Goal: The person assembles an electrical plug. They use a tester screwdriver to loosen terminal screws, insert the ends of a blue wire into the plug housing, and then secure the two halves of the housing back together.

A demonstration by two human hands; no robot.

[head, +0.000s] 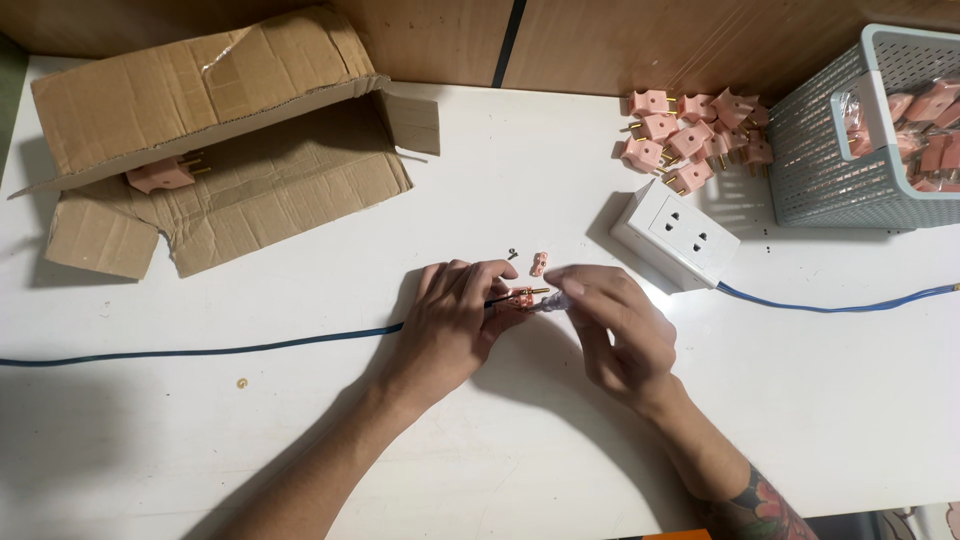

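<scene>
Left hand (pixel 455 315) is lying knuckles-up near the middle of the white desk (pixel 500 450), its fingers curled down and pinching a small pink plug (pixel 521 296) whose brass pins are pointing right; right hand (pixel 612 325) is meeting it from the other side, thumb and forefinger pressed together around a thin pale tool (pixel 553 303) whose tip is touching the plug, though what kind of tool it is cannot be told. Going by size from there: a torn, flattened cardboard box (pixel 225 140) is sprawling across the far left of the desk, with one pink plug piece (pixel 160 175) lying under its raised flap. A pale green slatted basket (pixel 850 150) is sitting at the far right edge, holding bagged pink parts (pixel 925 125). A white socket block (pixel 675 233) is resting just beyond the right hand, and a blue cable (pixel 830 305) is running from it off to the right. A second stretch of dark blue cable (pixel 200 352) is crossing the desk from the left edge and disappearing under the left hand. A heap of pink plugs (pixel 690 135) is lying between the socket block and the basket, close to the wooden wall. A loose pink plug cover (pixel 539 264) is lying just beyond the fingertips, and a tiny dark screw (pixel 512 254) is sitting just left of it.
</scene>
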